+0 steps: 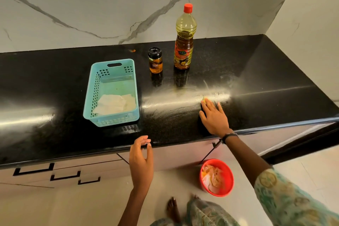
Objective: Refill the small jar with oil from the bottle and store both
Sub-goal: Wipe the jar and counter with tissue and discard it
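Note:
The oil bottle (pixel 184 42) with a red cap stands upright on the black counter (pixel 55 82), partly filled with yellow oil. Just left of it stands the small jar (pixel 155 60) with a black lid, amber oil inside. My right hand (pixel 213 116) lies flat on the counter in front of the bottle, pressing down on something yellow (pixel 204 99) that peeks out at the fingertips. My left hand (pixel 141 159) hovers at the counter's front edge, fingers loosely curled, holding nothing.
A light blue plastic basket (pixel 88 101) with white paper tissues inside sits left of the jar. Wet smears streak the counter near my right hand. A red bowl (pixel 229 176) with used tissues stands on the floor below, by my feet. Drawers run under the counter.

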{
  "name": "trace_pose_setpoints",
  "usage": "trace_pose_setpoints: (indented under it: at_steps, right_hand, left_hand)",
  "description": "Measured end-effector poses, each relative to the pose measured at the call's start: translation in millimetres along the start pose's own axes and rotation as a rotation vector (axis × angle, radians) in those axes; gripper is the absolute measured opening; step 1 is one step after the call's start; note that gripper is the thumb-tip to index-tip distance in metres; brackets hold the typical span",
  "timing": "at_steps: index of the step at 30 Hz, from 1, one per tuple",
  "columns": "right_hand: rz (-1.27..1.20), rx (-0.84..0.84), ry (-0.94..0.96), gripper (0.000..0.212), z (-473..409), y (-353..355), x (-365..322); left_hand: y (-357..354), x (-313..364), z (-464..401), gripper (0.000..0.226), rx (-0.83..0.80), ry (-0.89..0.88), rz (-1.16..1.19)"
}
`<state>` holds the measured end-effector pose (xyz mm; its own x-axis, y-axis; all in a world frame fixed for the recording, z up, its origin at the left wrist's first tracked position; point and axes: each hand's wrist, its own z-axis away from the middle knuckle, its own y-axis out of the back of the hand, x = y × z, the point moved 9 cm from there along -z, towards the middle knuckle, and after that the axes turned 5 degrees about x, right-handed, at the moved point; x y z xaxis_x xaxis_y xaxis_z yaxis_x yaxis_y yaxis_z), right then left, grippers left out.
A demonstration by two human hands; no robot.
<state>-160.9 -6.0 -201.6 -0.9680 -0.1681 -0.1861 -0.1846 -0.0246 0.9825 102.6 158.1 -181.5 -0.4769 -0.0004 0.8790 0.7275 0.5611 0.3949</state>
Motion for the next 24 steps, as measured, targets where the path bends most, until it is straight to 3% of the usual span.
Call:
trace_pose_setpoints:
  at_steps: [4,8,14,19,24]
  right_hand:
    - [-0.006,-0.077,0.030,0.054,-17,-5,-13]
    - [-0.014,0.004,0.173,0.068,29,-7,-27]
    - [-0.049,0.172,0.210,0.051,115,-1,-7]
    - [-0.093,0.402,0.262,0.036,107,15,-17]
    - [-0.137,0.358,0.436,0.030,93,20,-50]
  left_hand:
    - [-2,2,4,0.025,0.000,0.002,-0.006]
    - [-10,8,8,0.025,-0.003,-0.012,0.005]
    - [-30,16,21,0.026,-0.036,-0.020,-0.002]
    - [-42,24,31,0.024,-0.057,0.020,0.024]
    - [-55,36,40,0.024,-0.041,0.115,0.087]
